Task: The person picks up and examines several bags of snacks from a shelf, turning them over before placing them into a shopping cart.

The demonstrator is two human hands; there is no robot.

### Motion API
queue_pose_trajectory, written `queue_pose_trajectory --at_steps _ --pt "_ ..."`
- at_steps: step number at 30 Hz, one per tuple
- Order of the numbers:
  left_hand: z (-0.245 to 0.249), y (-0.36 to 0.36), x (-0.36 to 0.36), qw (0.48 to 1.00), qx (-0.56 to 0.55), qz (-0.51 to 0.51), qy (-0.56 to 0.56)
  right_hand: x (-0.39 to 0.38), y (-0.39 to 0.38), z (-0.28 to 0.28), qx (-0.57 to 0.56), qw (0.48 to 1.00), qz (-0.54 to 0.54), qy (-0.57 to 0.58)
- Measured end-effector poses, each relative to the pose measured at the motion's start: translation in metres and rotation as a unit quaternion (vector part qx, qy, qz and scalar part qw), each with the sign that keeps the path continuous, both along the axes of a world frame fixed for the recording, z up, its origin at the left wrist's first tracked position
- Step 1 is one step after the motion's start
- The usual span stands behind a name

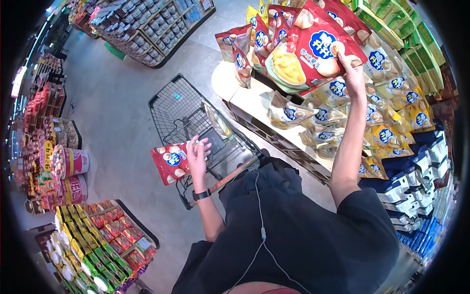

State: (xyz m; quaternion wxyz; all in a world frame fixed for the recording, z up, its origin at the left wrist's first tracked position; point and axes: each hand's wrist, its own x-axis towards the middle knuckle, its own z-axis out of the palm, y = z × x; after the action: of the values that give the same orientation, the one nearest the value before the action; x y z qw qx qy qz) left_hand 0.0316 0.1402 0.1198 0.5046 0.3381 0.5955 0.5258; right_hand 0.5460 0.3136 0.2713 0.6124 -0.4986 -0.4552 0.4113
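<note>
My right hand (354, 78) grips the lower right edge of a large red snack bag (313, 51) with a blue-and-white logo and a picture of yellow fries. This bag is held up in front of the shelf display. Lower and to the left, my left hand (197, 153) has its fingers apart, over the near left part of the shopping cart (178, 105). Another red snack bag (170, 164) is beside and partly behind that hand, overlapping the cart's left side. What supports this bag is hidden. A black wristband (201, 195) is on my left wrist.
The display shelf (245, 103) on the right holds red, beige and yellow snack bags (338, 88). Jars fill a rack (147, 29) at the far left. Pink tubs (73, 161) and a tray stand of packets (112, 225) line the left. Grey floor (117, 112) lies between.
</note>
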Motion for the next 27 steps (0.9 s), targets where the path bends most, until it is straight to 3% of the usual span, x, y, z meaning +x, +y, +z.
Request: queue_pose_trajectory --at_steps 5,9,18,22,27 --pt "0.005 0.0 0.008 1.0 -0.013 -0.012 0.011 0.017 0.006 -0.005 0.003 0.995 0.069 0.076" --pt "0.003 0.001 0.011 0.999 -0.016 -0.02 0.019 0.004 0.009 -0.005 0.024 0.995 0.015 0.095" --pt "0.007 -0.003 0.016 0.998 -0.041 -0.03 0.043 0.011 0.013 -0.011 0.019 0.992 0.051 0.111" --pt "0.0 -0.007 0.008 0.997 -0.056 -0.034 0.051 0.009 0.015 -0.011 0.072 0.994 -0.076 -0.039" --pt "-0.011 -0.01 0.005 0.995 -0.064 -0.049 0.051 -0.002 0.016 -0.018 0.016 0.958 -0.17 -0.233"
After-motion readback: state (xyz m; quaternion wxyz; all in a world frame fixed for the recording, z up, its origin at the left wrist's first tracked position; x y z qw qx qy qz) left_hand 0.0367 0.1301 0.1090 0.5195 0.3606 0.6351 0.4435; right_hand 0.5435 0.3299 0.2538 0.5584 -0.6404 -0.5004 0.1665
